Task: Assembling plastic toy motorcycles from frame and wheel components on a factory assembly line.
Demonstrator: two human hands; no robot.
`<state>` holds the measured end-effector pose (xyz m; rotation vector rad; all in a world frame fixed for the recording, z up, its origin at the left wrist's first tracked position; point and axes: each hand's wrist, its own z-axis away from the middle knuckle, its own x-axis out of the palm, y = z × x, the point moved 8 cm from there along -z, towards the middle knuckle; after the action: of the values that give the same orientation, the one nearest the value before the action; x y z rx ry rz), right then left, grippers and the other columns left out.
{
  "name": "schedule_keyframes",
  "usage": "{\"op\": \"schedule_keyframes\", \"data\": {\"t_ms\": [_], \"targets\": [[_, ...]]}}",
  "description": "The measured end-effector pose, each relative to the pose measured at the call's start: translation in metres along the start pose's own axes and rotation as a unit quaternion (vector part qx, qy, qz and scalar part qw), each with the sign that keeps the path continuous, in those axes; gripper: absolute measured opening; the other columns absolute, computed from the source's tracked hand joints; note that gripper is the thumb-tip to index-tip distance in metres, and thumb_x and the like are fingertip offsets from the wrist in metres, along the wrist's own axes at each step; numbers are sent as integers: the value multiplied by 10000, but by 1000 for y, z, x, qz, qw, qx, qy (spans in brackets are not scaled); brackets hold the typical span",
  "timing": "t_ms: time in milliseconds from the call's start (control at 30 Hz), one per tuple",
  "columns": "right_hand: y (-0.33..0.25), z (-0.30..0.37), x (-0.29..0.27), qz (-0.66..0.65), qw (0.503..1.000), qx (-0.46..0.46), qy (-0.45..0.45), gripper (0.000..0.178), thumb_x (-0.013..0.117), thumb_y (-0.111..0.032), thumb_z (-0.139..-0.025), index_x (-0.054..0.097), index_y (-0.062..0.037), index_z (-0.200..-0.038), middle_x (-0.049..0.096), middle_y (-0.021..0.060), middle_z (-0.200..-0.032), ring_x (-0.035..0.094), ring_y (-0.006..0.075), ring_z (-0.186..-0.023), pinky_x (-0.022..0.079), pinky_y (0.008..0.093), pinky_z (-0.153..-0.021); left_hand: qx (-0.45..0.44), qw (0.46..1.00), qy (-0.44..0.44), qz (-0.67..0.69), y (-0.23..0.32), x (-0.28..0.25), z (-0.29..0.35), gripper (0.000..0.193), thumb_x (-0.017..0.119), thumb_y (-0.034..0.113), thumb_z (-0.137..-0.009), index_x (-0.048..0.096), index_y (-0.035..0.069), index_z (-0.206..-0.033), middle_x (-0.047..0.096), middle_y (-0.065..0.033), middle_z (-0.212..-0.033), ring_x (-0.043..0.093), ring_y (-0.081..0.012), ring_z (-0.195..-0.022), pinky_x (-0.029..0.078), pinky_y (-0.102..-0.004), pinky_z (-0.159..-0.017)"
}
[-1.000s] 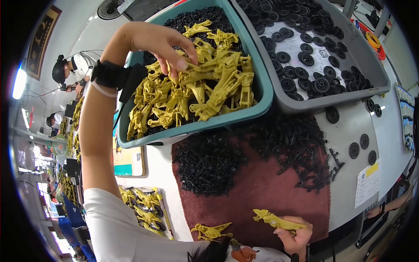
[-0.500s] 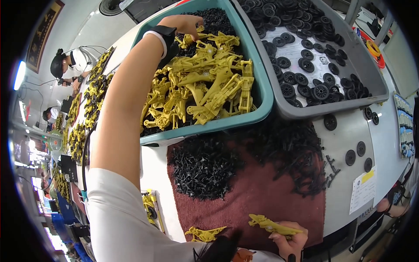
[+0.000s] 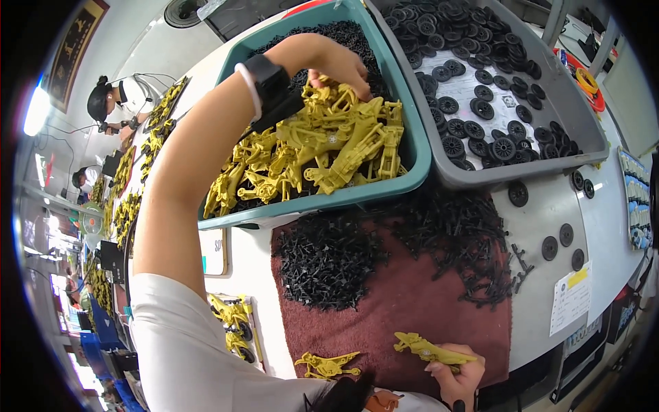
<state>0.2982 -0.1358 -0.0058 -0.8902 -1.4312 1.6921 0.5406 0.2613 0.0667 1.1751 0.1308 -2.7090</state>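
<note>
Head view, the only one. Left hand is over the far part of the teal bin, fingers bent down onto the heap of yellow parts; partly spread, but whether they grip one I cannot tell. Right hand is low, above the brown cloth — fingers closed round the rear of a single yellow frame, its front end free and pointing left. Another yellow piece lies on the cloth's near edge, left of that hand. Black bits are heaped on the cloth; wheels fill the grey bin beside the teal one.

Judgement: the heap looks tangled — best to pinch one part by its solid body, work it loose, lift straight up. A light right grip should spare thin ends.
</note>
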Motion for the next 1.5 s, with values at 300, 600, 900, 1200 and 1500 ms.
{"op": "schedule_keyframes", "data": {"t_ms": [300, 600, 900, 1200, 1500], "targets": [[9, 1, 0, -22, 1000, 8, 10, 342, 740, -176, -808, 602, 114, -924, 662, 99, -692, 600, 92, -573, 466, 205, -522, -7, 998, 48, 45, -16, 46, 107, 544, 359, 494, -951, 483, 54, -1247, 364, -122, -1265, 536, -224, -1023, 541, -327, -709], [0, -9, 4, -28, 999, 17, -9, 261, 678, -104, -830, 598, 113, -951, 660, 107, -711, 601, 93, -581, 470, 201, -522, 122, 960, 221, -122, -5, 80, 111, 596, 301, 427, -995, 274, -58, -1341, 190, -201, -1470, 383, -394, -1274, 372, -430, -1033], [-8, 0, -3, -52, 999, -16, 2, 182, 683, 2, -789, 631, 38, -959, 687, 75, -788, 613, 74, -641, 481, 217, -574, 23, 981, 191, 29, 3, 57, 130, 710, 551, 489, -881, 302, 93, -1415, 384, -203, -1372, 491, -378, -1186, 388, -461, -1008], [-83, 44, 12, 236, 880, -406, 77, 280, 762, -24, -676, 691, -29, -947, 592, 21, -656, 477, 169, -509, 359, 297, -473, 146, 871, 449, 132, 79, 104, 302, 499, 593, 387, -901, 541, -6, -1204, 607, -151, -1141, 623, -225, -904, 482, -307, -843], [-83, 86, 55, 216, 807, -548, -29, 293, 660, -68, -726, 662, -1, -1011, 515, 39, -702, 470, 171, -564, 346, 292, -484, 231, 784, 276, 506, 194, 295, 323, 762, 810, 256, -723, 406, -31, -1302, 528, -162, -1239, 522, -236, -1162, 412, -341, -974]]}}
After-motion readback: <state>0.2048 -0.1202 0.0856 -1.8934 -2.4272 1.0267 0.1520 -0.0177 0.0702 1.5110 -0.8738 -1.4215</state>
